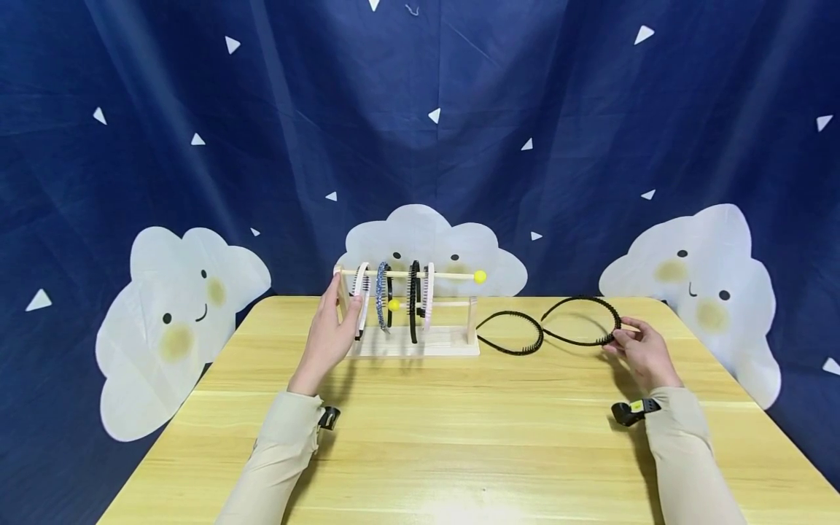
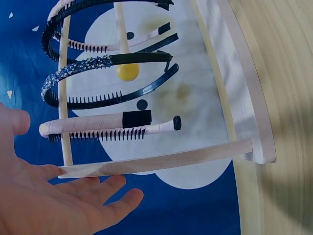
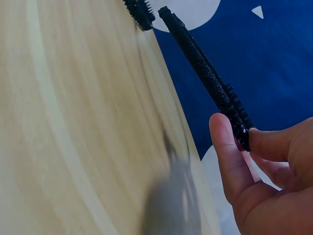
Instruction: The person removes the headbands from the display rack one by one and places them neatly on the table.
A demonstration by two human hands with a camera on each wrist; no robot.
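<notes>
My right hand [image 1: 646, 356] pinches the toothed edge of a black headband [image 1: 616, 313] between thumb and fingers. In the right wrist view this glittery headband [image 3: 208, 76] is held above the table. My left hand [image 1: 333, 329] is at the left upright of a wooden headband stand [image 1: 453, 344]. Its fingers are extended and touch the end of the upright [image 2: 195, 156], with the thumb held apart. On the upper rod hang a white headband [image 1: 362, 292], a blue sequined headband [image 1: 380, 292], a black headband [image 1: 413, 310] and a pale pink headband [image 1: 429, 295].
Another black headband [image 1: 540, 339] lies between the stand and my right hand. Yellow balls cap the upper rod [image 1: 480, 277] and the lower rod [image 1: 394, 305]. A blue curtain [image 1: 558, 95] with clouds hangs behind the wooden table [image 1: 485, 437].
</notes>
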